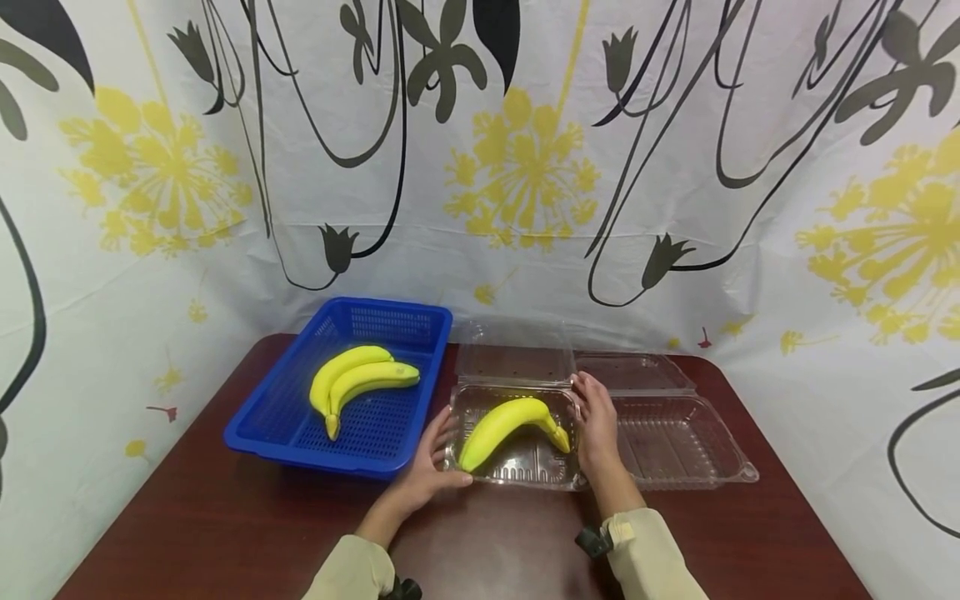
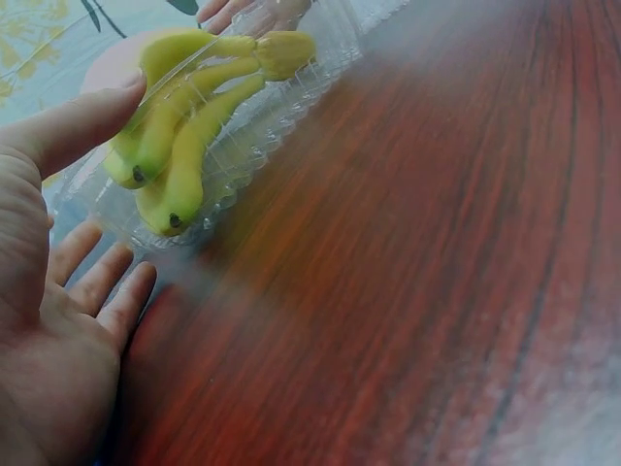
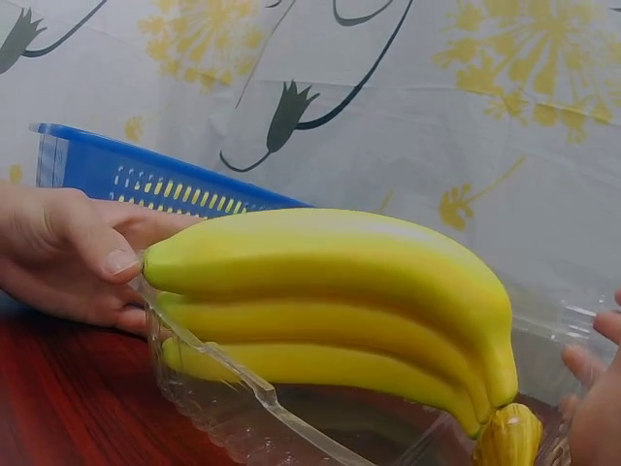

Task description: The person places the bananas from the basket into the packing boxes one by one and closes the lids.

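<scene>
A bunch of yellow bananas (image 1: 513, 423) lies in a clear plastic clamshell container (image 1: 517, 477) whose lid stands folded back behind it. The left hand (image 1: 427, 461) is at the container's left side, its thumb along the front rim and its other fingers extended beside the wall. In the left wrist view the left hand's fingers (image 2: 124, 309) look straight and spread. On the container's opposite side, the right hand (image 1: 597, 425) has its fingertips right at the right rim. From the right wrist view, the bunch (image 3: 340, 301) shows three bananas with the stem toward the right hand.
A blue perforated basket (image 1: 255, 440) to the left holds another bunch of bananas (image 1: 367, 379). Another clear clamshell container (image 1: 675, 446) with its lid raised stands close on the right. All rest on a dark red wooden table (image 1: 187, 517), backed by a patterned curtain (image 1: 420, 192).
</scene>
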`<control>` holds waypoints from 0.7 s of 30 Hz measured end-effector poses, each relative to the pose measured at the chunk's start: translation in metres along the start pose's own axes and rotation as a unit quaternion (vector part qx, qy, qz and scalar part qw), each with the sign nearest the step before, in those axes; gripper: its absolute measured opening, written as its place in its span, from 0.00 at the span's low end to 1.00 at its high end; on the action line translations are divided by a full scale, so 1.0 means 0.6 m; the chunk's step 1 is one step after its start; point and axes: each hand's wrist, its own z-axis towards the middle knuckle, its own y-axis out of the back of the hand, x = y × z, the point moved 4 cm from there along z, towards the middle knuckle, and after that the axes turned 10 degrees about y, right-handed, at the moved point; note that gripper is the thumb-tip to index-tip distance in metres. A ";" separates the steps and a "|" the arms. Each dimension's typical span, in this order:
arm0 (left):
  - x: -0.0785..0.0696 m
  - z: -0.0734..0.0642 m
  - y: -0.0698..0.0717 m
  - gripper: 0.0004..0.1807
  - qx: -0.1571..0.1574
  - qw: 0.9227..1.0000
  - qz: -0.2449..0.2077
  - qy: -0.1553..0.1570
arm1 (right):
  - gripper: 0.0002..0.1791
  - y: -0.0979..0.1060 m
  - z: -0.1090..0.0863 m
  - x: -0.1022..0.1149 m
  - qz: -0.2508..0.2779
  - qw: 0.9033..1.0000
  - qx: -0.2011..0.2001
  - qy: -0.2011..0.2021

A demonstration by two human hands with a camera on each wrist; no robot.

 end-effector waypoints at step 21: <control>-0.009 -0.009 0.001 0.60 0.009 0.999 0.020 0.034 | 0.25 0.004 -0.010 0.009 0.006 1.000 -0.008 -0.004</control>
